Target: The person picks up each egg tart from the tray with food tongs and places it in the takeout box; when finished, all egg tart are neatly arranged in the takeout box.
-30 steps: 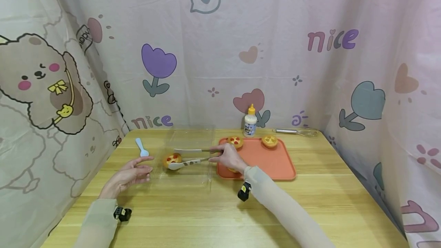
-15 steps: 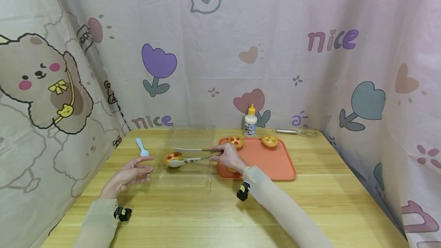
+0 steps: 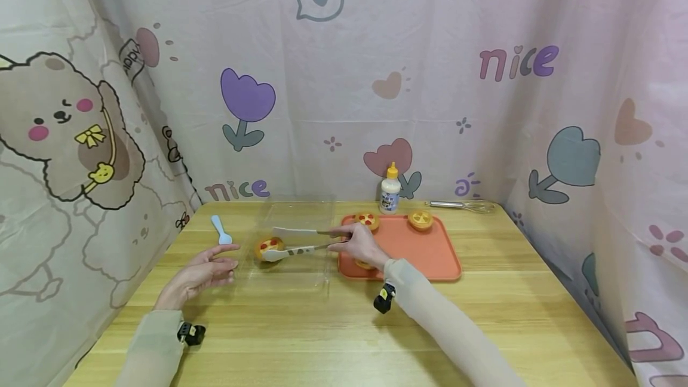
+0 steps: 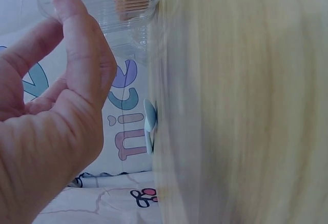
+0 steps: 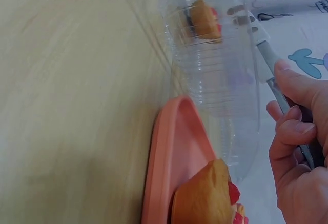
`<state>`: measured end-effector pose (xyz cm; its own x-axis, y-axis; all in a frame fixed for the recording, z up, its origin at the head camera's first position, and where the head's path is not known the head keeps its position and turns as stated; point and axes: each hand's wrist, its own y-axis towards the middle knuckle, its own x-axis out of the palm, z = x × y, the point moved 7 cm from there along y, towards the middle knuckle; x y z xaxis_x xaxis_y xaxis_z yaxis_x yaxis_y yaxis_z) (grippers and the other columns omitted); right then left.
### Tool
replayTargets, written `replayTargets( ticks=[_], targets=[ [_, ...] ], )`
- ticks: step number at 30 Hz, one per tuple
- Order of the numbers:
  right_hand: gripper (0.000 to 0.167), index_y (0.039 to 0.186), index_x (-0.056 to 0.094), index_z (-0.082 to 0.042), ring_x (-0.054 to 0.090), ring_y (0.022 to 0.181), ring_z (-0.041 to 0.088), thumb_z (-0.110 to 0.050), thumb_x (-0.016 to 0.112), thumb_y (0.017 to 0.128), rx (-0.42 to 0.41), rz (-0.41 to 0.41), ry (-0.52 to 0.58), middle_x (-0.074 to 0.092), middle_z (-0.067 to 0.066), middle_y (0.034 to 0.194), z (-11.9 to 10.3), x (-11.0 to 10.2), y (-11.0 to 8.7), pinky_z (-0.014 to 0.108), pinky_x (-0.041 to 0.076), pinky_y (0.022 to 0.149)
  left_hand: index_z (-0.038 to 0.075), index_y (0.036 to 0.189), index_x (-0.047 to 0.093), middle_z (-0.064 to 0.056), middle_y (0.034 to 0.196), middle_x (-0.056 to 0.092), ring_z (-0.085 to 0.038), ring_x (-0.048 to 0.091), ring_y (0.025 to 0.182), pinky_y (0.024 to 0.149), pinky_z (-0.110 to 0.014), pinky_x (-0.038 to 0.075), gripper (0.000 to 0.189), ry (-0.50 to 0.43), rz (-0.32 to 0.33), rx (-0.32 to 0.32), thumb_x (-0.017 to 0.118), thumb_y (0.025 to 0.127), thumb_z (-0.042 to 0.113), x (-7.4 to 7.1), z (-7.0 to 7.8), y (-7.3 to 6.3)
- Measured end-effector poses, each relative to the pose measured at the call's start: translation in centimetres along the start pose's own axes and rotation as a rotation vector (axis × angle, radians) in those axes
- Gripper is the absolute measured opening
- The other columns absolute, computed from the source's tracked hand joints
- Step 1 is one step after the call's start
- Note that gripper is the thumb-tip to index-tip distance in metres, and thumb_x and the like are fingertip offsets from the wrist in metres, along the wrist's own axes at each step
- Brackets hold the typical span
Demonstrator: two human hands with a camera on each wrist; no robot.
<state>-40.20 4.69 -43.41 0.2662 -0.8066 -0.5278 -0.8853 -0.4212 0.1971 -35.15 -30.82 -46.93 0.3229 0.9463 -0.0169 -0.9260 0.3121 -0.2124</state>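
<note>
My right hand (image 3: pixel 361 243) grips a pair of tongs (image 3: pixel 301 250) with pale, spotted heads. A small pizza-like tart with red topping (image 3: pixel 267 245) sits in the left part of a clear plastic box (image 3: pixel 290 284), its lid laid back. One tong head overlaps the tart's near right side; the other stands apart behind it. Seen from the right wrist, the tart (image 5: pixel 205 21) shows through the box wall (image 5: pixel 215 80). My left hand (image 3: pixel 197 276) is held beside the box's left end, fingers loosely extended and holding nothing; its fingertips overlap the box in the left wrist view.
An orange tray (image 3: pixel 419 255) right of the box carries a red-topped tart (image 3: pixel 367 220), a yellow tart (image 3: pixel 421 220) and another partly behind my right hand. A white bottle (image 3: pixel 390 193) and a whisk (image 3: pixel 464 206) stand or lie behind. A blue spoon (image 3: pixel 221 230) lies at left.
The tart shifts slightly right and back with the tongs, then a little left again. The tongs' far arm now stands farther from the tart. The left hand stays in place.
</note>
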Motion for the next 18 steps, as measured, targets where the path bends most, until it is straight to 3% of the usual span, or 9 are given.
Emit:
replayTargets(
  ticks=[3, 6, 11, 12, 13, 18],
  targets=[
    [0.039, 0.122, 0.071, -0.019, 0.062, 0.071, 0.039, -0.025, 0.079, 0.084, 0.011, -0.010, 0.048, 0.071, 0.013, 0.117, 0.1, -0.4, -0.3, 0.020, 0.041, 0.049, 0.002, 0.153, 0.022, -0.005, 0.098, 0.065, -0.014, 0.067, 0.079, 0.080, -0.034, 0.061, 0.070, 0.004, -0.002, -0.001, 0.061, 0.097, 0.010, 0.0, -0.1, 0.0],
    [0.039, 0.122, 0.071, -0.021, 0.061, 0.072, 0.042, -0.026, 0.079, 0.084, 0.029, -0.021, 0.089, 0.070, 0.015, 0.117, 0.5, -0.9, -0.6, 0.019, 0.040, 0.048, 0.002, 0.153, 0.022, -0.005, 0.097, 0.065, -0.014, 0.067, 0.079, 0.081, -0.035, 0.061, 0.069, 0.000, -0.006, 0.001, 0.061, 0.097, 0.009, 0.0, -0.1, -0.1],
    [0.040, 0.123, 0.070, -0.015, 0.052, 0.055, 0.019, -0.024, 0.078, 0.085, 0.022, -0.017, 0.087, 0.071, 0.013, 0.116, 1.0, -2.0, -1.2, 0.019, 0.037, 0.046, 0.003, 0.153, 0.022, -0.006, 0.097, 0.064, -0.015, 0.067, 0.080, 0.081, -0.034, 0.061, 0.068, -0.009, -0.012, 0.007, 0.060, 0.097, 0.008, 0.1, 0.0, -0.2],
    [0.040, 0.123, 0.070, -0.015, 0.047, 0.051, 0.014, -0.024, 0.078, 0.085, 0.027, -0.014, 0.081, 0.073, 0.014, 0.106, 1.1, -2.3, -1.3, 0.020, 0.036, 0.044, 0.003, 0.153, 0.021, -0.006, 0.097, 0.064, -0.015, 0.067, 0.080, 0.081, -0.034, 0.061, 0.069, -0.009, -0.009, 0.008, 0.060, 0.097, 0.008, 0.1, 0.0, -0.1],
    [0.040, 0.124, 0.070, -0.016, 0.043, 0.047, 0.012, -0.024, 0.078, 0.085, 0.037, -0.011, 0.082, 0.072, 0.013, 0.095, 1.2, -2.5, -1.5, 0.020, 0.034, 0.043, 0.004, 0.153, 0.022, -0.006, 0.098, 0.064, -0.014, 0.066, 0.080, 0.081, -0.034, 0.061, 0.068, -0.006, -0.005, 0.007, 0.060, 0.097, 0.008, 0.1, 0.0, -0.1],
    [0.043, 0.126, 0.068, -0.020, 0.027, 0.042, 0.010, -0.029, 0.078, 0.085, 0.072, -0.020, 0.112, 0.073, 0.010, 0.100, 2.0, -3.8, -2.4, 0.022, 0.030, 0.042, 0.005, 0.152, 0.026, -0.006, 0.097, 0.062, -0.013, 0.065, 0.079, 0.082, -0.034, 0.060, 0.067, 0.001, 0.009, -0.001, 0.061, 0.096, 0.008, -0.1, 0.0, 0.0]
  ],
)
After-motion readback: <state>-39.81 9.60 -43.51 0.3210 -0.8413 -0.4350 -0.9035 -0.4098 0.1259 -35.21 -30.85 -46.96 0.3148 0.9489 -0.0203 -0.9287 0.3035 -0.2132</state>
